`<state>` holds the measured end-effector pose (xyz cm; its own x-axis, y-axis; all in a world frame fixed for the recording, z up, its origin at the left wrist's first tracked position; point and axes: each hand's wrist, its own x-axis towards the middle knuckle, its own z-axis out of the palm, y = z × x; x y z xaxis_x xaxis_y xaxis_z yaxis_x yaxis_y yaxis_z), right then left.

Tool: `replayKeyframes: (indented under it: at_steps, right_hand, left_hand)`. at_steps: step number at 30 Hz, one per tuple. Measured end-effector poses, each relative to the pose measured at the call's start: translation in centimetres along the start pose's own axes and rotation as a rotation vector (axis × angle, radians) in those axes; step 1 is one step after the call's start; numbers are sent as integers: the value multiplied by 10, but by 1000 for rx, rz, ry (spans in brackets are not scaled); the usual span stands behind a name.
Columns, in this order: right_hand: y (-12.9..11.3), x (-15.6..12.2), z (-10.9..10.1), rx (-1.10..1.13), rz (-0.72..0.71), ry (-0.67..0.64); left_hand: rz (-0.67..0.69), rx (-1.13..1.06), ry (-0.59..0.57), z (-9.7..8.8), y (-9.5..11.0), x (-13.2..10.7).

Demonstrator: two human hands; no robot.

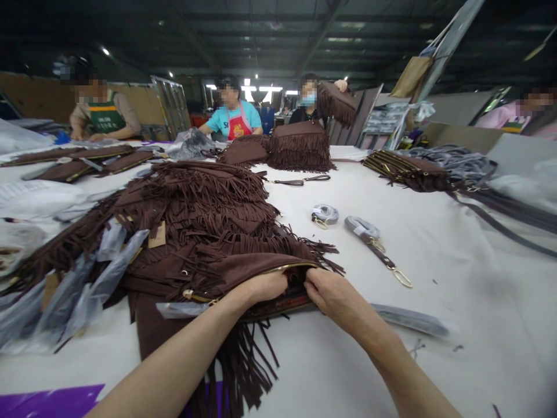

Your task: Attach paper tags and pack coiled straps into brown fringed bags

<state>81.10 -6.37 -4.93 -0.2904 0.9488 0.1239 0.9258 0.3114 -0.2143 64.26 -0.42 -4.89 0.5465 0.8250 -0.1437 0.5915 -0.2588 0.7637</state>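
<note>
A dark brown fringed bag (pixel 243 270) lies before me, its zipped top spread apart. My left hand (pixel 270 285) reaches into the opening, and its fingertips are hidden inside. At the right end of the zipper, my right hand (pixel 324 287) is closed on the bag's edge, with thumb and fingers pinching it. The gold zipper pull (pixel 188 294) hangs at the left end of the opening. Under and behind this bag is a pile of similar fringed bags (pixel 209 197), with plastic-wrapped straps (pixel 113 261) and a tan tag (pixel 157 235) on it.
Two wrapped straps with gold clips (pixel 324 215) (pixel 369 235) lie to the right on the white table (pixel 435 360). Farther right are stacked zipped pouches (pixel 404 168) and grey straps (pixel 456 162). Several co-workers sit across and beside the table; one lifts a fringed bag (pixel 337 104).
</note>
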Motion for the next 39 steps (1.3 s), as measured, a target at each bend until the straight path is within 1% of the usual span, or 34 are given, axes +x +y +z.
replayKeyframes:
  at_steps: [4, 8, 10, 13, 15, 16, 18, 20, 21, 22, 24, 26, 27, 28, 30, 31, 33, 35, 36, 37, 38, 39]
  right_hand:
    - [-4, 2, 3, -55, 37, 4]
    - [-7, 3, 8, -84, 37, 37]
    - [-6, 3, 10, -86, 11, 69]
    - [-3, 3, 12, -84, -42, 133]
    - [-1, 4, 12, -96, -65, 188]
    - [0, 4, 12, -81, -82, 238]
    - [-2, 4, 10, 44, -138, 371]
    - [-6, 4, 6, 298, -186, 516]
    - [-9, 4, 4, 444, -191, 563]
    - [-11, 3, 2, 575, -179, 580]
    - [-14, 2, -2, 772, -150, 545]
    - [-15, 0, -5, 847, -154, 467]
    - [-14, 0, -6, 840, -155, 446]
    - [-13, 0, -6, 814, -153, 447]
    - [-9, 0, -3, 746, -154, 469]
    - [-8, 1, -2, 713, -169, 467]
    - [-6, 2, 2, 622, -215, 397]
    - [-6, 4, 6, 516, -236, 291]
    - [-7, 4, 8, 470, -234, 252]
    - [-8, 4, 9, 430, -229, 221]
    - [-10, 5, 10, 396, -221, 199]
    - [-11, 5, 10, 368, -217, 177]
  left_hand:
    - [-93, 21, -30, 4, 0, 4]
    - [-121, 42, -41, 5, 0, 3]
    - [-58, 119, 19, 4, 4, -4]
    - [130, 349, 144, -2, 16, -21]
    - [203, 441, 177, -8, 28, -33]
    - [215, 438, 177, -11, 34, -38]
    - [205, 345, 131, -18, 44, -43]
    - [132, 128, 18, -22, 50, -42]
    - [80, -12, -40, -24, 51, -40]
    - [27, -158, -81, -24, 51, -37]
    - [-36, -396, -98, -24, 51, -33]
    - [-55, -515, -86, -25, 51, -32]
    - [-60, -518, -89, -26, 53, -35]
    - [-58, -477, -97, -28, 55, -38]
    - [-12, -265, -109, -36, 65, -46]
    - [46, -107, -112, -41, 73, -48]
    - [214, 246, -84, -48, 95, -42]
    - [380, 548, 17, -48, 120, -19]
    - [442, 659, 74, -43, 132, -1]
    - [491, 748, 108, -36, 143, 20]
    - [549, 820, 97, -26, 151, 43]
    - [617, 892, 40, -14, 157, 68]
